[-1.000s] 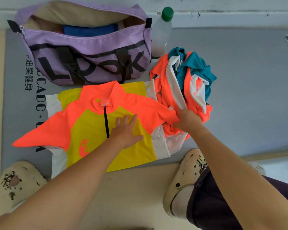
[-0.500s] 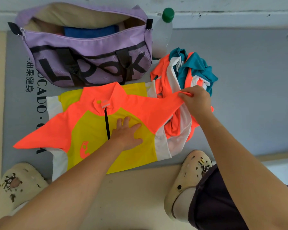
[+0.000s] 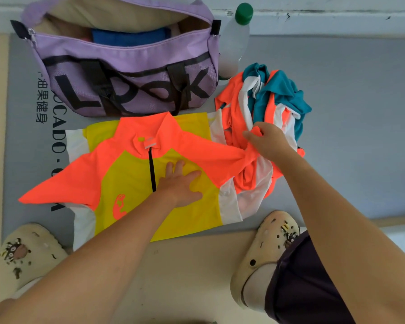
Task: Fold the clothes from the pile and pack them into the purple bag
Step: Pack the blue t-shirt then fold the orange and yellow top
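An orange-and-yellow zip jersey (image 3: 131, 183) lies spread flat, front up, on the grey mat (image 3: 360, 136). My left hand (image 3: 181, 183) presses flat on its yellow chest, just right of the zip. My right hand (image 3: 267, 141) pinches the end of the jersey's right orange sleeve, lifted over the clothes pile (image 3: 274, 108) of orange, white and teal garments. The purple bag (image 3: 126, 73) stands open behind the jersey, with a folded blue item (image 3: 129, 37) inside.
A clear water bottle with a green cap (image 3: 236, 36) stands between the bag and the pile. My two beige clogs (image 3: 267, 249) rest at the mat's near edge. A white wall base runs along the back.
My right hand first rose from the pile with the sleeve end, then drew it slightly back toward the jersey. My left hand stayed pressed on the chest.
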`<state>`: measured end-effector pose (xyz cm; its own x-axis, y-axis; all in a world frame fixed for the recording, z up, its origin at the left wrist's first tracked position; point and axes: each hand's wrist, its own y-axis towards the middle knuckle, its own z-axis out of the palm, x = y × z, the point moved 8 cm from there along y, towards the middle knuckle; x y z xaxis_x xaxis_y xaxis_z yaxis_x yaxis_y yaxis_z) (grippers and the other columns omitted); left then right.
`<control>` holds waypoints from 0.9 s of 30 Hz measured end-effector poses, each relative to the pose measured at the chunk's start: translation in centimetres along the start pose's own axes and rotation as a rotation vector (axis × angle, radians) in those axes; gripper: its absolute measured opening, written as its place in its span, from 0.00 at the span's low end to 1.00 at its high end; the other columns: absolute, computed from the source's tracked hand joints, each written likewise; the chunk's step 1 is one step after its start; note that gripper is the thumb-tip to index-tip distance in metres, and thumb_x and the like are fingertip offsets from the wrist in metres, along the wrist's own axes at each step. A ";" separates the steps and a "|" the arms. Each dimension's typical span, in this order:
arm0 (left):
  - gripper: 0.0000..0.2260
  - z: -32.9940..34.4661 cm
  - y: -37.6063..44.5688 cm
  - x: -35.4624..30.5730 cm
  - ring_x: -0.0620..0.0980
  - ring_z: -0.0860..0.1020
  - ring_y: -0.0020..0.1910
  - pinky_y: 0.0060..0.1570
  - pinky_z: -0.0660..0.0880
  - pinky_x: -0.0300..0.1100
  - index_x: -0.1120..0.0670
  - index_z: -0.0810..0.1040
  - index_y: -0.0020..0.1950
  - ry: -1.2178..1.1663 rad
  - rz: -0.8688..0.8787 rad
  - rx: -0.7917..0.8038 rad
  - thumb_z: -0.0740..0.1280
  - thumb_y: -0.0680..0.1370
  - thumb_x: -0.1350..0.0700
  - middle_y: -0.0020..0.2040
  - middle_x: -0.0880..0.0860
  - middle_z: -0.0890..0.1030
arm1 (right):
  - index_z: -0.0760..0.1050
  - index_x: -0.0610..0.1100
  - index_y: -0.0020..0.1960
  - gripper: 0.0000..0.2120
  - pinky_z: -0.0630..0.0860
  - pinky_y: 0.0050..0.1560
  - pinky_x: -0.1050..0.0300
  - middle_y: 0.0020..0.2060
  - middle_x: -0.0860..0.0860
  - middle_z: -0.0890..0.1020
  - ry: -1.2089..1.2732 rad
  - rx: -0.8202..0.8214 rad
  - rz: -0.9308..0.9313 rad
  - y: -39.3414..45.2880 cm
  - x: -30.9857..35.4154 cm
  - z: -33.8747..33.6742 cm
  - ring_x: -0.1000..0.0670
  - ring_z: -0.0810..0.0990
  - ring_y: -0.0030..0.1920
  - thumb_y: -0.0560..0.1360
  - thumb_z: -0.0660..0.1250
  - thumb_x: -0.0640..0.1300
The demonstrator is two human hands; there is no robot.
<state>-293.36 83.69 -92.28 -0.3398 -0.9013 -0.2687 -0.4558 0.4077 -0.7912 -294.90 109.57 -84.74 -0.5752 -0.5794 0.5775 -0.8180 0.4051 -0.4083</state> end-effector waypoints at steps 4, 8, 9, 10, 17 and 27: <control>0.33 0.0 0.1 0.0 0.59 0.39 0.78 0.73 0.58 0.56 0.36 0.55 0.77 0.012 -0.002 0.003 0.64 0.75 0.38 0.80 0.50 0.41 | 0.67 0.40 0.41 0.14 0.62 0.32 0.57 0.30 0.49 0.69 -0.176 -0.068 0.038 -0.2 -1.3 -1.1 0.48 0.67 0.32 0.79 0.63 0.48; 0.34 -0.2 -0.1 0.0 0.59 0.39 0.78 0.73 0.58 0.56 0.35 0.54 0.77 0.012 -0.001 -0.006 0.65 0.75 0.39 0.80 0.51 0.42 | 0.67 0.42 0.45 0.17 0.63 0.38 0.53 0.35 0.49 0.72 -0.146 -0.005 0.228 -0.7 -3.4 -1.8 0.45 0.71 0.40 0.76 0.66 0.56; 0.35 -0.2 -0.1 -0.1 0.59 0.40 0.78 0.73 0.59 0.56 0.35 0.52 0.78 0.019 -0.001 -0.005 0.65 0.75 0.38 0.80 0.51 0.42 | 0.68 0.43 0.46 0.20 0.65 0.37 0.53 0.34 0.49 0.75 -0.115 0.059 0.266 -1.0 -3.7 -1.6 0.46 0.72 0.38 0.74 0.69 0.58; 0.36 -0.2 -0.1 -0.2 0.59 0.40 0.78 0.73 0.59 0.57 0.35 0.50 0.78 0.028 -0.002 -0.004 0.65 0.75 0.38 0.80 0.51 0.42 | 0.70 0.43 0.45 0.21 0.66 0.35 0.55 0.32 0.48 0.78 -0.095 0.135 0.292 -1.3 -3.9 -1.2 0.48 0.74 0.35 0.71 0.72 0.58; 0.38 -0.7 0.8 -0.6 0.62 0.43 0.78 0.70 0.64 0.58 0.34 0.44 0.78 0.076 -0.014 0.002 0.64 0.75 0.37 0.80 0.52 0.43 | 0.75 0.40 0.36 0.17 0.69 0.35 0.59 0.32 0.51 0.76 -0.194 0.381 0.346 -2.4 -5.3 1.1 0.51 0.73 0.35 0.69 0.75 0.53; 0.13 -4.4 -0.4 0.3 0.53 0.78 0.56 0.57 0.73 0.45 0.51 0.82 0.57 -0.839 0.000 -0.405 0.65 0.79 0.46 0.55 0.52 0.81 | 0.68 0.41 0.41 0.09 0.60 0.32 0.54 0.31 0.49 0.72 -0.241 -0.106 0.080 -5.2 -0.9 1.8 0.43 0.73 0.37 0.75 0.66 0.44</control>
<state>-296.87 83.92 -89.63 0.2942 -0.6476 -0.7029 -0.7621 0.2849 -0.5815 -290.11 106.69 -84.44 -0.6309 -0.6892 0.3564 -0.7732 0.5206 -0.3620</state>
